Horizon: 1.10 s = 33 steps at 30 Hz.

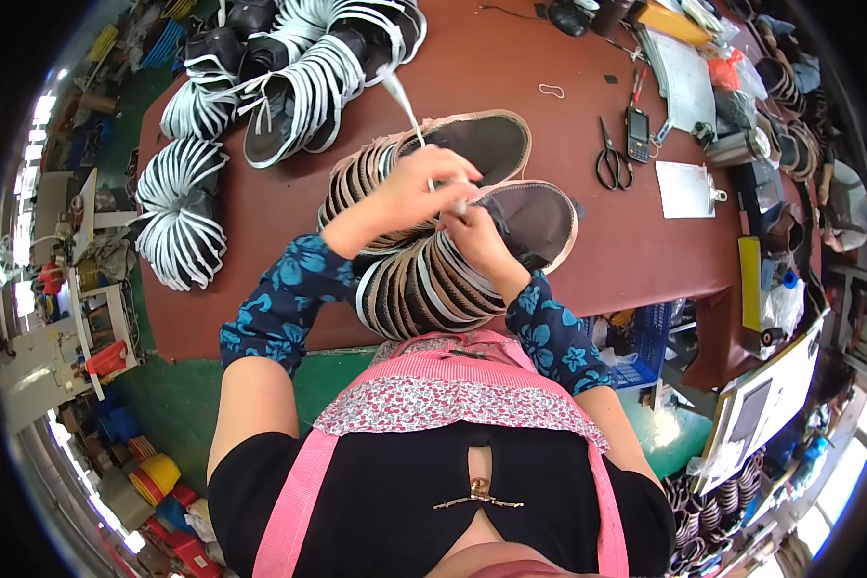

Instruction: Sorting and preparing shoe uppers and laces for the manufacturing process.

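My left hand [416, 191] is closed on a thin white strip [401, 98], whose loose end sticks up and away over the table. Just below it, my right hand [480, 241] has its fingers pinched together at a whitish bit of the same strip. Both hands are over two curved stacks of nested dark pieces with beige edges, which look like shoe uppers. The farther stack [477, 144] ends in a wide rounded piece, as does the nearer stack [424, 294], which lies against the table's front edge. My fingers partly hide the spot where the strip meets the stacks.
Bundles of white-edged black pieces [308, 101] lie at the far left of the brown table [607, 255]. Scissors [612, 164], a handheld device [638, 133] and a clipboard [686, 190] rest on the right. A blue crate [645, 337] stands below the right edge.
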Each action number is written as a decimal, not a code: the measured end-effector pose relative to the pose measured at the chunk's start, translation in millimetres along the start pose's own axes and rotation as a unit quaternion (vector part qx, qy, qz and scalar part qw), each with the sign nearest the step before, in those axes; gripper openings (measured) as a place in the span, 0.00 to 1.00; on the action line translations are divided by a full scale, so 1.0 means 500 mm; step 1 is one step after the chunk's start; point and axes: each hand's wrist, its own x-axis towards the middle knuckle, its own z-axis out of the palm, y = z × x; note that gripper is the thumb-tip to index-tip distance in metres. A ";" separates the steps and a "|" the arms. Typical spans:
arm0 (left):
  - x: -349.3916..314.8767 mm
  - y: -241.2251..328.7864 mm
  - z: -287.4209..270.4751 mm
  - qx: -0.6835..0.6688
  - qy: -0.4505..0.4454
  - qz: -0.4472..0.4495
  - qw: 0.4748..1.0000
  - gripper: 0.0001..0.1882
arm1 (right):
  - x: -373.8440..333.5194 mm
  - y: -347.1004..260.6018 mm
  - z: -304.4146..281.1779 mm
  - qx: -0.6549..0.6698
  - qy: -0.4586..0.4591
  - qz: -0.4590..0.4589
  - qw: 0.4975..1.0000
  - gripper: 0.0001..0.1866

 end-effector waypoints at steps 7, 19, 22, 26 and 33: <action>0.015 0.111 0.006 -0.026 0.010 0.046 0.999 0.42 | -0.050 -0.118 0.014 0.305 0.004 0.009 0.952 0.12; -0.116 -0.111 -0.013 0.180 -0.122 -0.033 0.975 0.10 | -0.019 -0.046 0.039 -0.078 0.110 -0.021 0.991 0.08; -0.084 -0.157 -0.002 0.082 -0.253 -0.182 0.947 0.13 | 0.002 -0.070 0.067 -0.319 0.185 -0.222 0.903 0.05; -0.067 -0.201 -0.005 0.027 -0.264 -0.148 0.953 0.16 | 0.024 -0.078 0.072 -0.426 0.168 -0.305 0.835 0.09; -0.096 -0.227 -0.014 -0.062 -0.214 -0.161 0.961 0.15 | 0.000 -0.087 0.094 -0.380 0.192 -0.310 0.850 0.09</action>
